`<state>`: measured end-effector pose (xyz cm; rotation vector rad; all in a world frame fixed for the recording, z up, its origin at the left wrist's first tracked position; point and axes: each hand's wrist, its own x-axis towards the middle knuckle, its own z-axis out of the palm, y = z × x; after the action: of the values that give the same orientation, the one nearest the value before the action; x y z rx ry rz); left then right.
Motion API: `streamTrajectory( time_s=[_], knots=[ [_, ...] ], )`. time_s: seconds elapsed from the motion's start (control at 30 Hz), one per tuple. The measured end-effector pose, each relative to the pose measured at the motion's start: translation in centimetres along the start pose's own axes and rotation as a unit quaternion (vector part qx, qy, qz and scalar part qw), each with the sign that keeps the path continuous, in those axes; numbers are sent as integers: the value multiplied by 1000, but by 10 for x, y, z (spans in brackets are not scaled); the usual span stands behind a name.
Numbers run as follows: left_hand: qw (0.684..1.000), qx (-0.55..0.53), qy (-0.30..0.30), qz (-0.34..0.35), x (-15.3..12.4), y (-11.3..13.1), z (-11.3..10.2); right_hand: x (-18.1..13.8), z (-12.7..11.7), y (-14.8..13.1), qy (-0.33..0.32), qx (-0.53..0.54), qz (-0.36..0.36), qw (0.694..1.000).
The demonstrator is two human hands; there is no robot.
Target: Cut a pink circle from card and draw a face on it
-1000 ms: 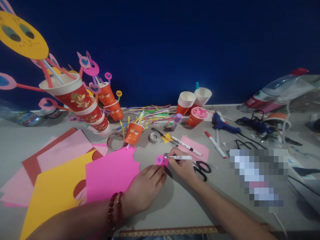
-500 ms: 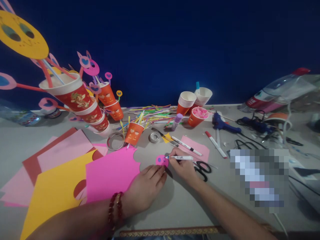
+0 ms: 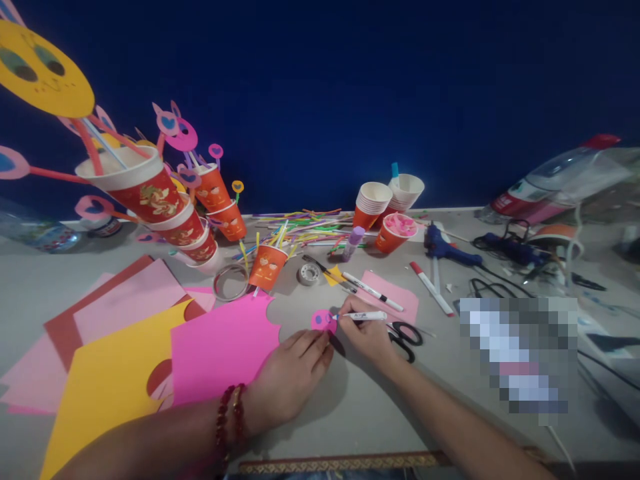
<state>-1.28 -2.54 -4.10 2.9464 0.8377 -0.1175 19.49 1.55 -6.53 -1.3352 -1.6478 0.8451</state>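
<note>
A small pink paper disc (image 3: 323, 321) with a blue spot lies on the grey table (image 3: 350, 400). My left hand (image 3: 289, 379) rests flat beside it, fingers stretched out, fingertips pressing the disc's near edge. My right hand (image 3: 366, 331) is closed round a white marker pen (image 3: 361, 315), whose tip touches the disc's right side. Black scissors (image 3: 404, 337) lie just right of that hand.
Pink sheet (image 3: 220, 353), yellow sheet (image 3: 107, 387) and other paper lie at the left. Orange cups with paper faces on straws (image 3: 150, 193) stand at the back left, loose straws (image 3: 300, 230), stacked cups (image 3: 373, 203), markers and a blue glue gun (image 3: 443, 247) behind.
Almost nothing differs. The pen tip has shifted very slightly on the disc; both hands stay in place.
</note>
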Motion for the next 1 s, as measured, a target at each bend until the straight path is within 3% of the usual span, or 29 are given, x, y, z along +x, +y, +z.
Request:
streamTrajectory(
  time_s=[0.37,1.0],
  knots=[
    [1000,13,22,-1,0,0,0,-1,0,0,0,6,-6,1000],
    [1000,-8,1,0,1,0,0,0,1,0,-6,-7,1,1000]
  ],
)
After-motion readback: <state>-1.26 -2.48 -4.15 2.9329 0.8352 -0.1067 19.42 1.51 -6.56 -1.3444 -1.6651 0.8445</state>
